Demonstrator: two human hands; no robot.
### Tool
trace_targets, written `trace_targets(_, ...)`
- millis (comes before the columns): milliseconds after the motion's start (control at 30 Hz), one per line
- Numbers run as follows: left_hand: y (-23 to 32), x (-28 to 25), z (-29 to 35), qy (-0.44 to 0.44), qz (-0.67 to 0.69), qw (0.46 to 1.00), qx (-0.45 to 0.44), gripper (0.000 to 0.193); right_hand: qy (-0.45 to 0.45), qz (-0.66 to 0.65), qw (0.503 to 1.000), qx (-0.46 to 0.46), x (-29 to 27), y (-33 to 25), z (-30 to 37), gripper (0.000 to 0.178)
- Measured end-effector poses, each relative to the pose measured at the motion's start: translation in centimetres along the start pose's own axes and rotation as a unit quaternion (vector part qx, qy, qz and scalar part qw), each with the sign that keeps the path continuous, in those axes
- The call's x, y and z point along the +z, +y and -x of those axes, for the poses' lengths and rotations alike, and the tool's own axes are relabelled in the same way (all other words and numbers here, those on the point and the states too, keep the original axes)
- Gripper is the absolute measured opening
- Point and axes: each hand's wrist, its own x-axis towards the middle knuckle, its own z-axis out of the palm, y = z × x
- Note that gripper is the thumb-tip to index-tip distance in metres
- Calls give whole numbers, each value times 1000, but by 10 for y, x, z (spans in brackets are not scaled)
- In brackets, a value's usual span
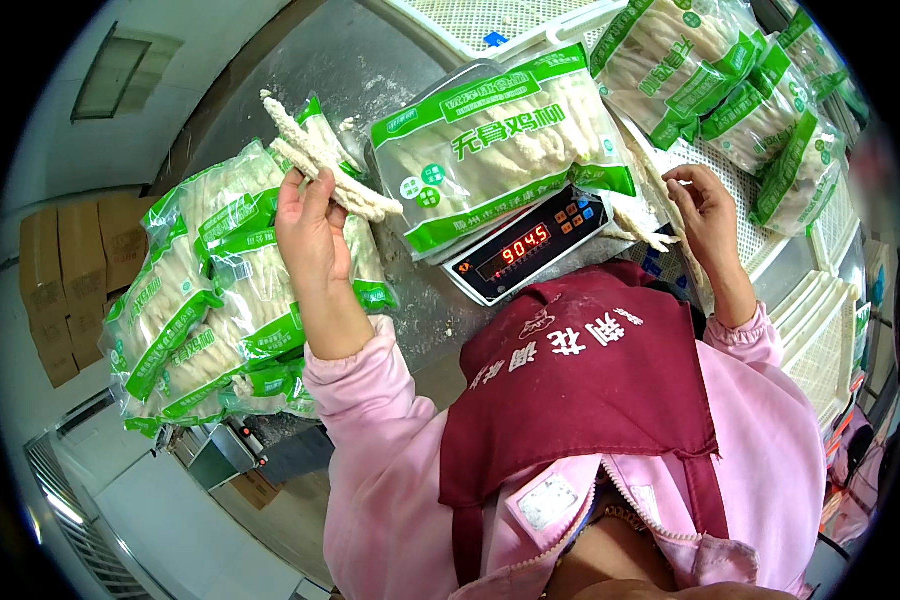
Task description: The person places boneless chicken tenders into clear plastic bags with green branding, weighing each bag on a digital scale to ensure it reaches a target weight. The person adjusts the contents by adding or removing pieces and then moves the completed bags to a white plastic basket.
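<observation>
Two or so pale, flour-coated food strips [320,165] are pinched between the thumb and fingers of my left hand [315,235], above several filled bags. In front of me a clear and green bag of such strips [500,145] lies on a digital scale [530,245], its red display lit. Just right of the scale, my right hand [708,210] hovers with loosely bent fingers and nothing visible in them. Beside it, loose coated strips [640,220] stick out past the scale's right side; the bag hides part of them.
Filled bags [240,260] are piled on the left of the metal table [300,70], which is dusted with crumbs. More bags [685,65] lie on white mesh trays [755,240] at the right. Cardboard boxes [75,265] stand by the far-left wall.
</observation>
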Motion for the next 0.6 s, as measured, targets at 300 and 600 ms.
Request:
trace_targets(300,-20,50,-106,51,19,998,-12,28,-4,0,1000,11,-5,8,0,6)
trace_targets(600,-24,16,-53,97,-296,942,121,37,21,-36,999,-12,-10,0,-13,5)
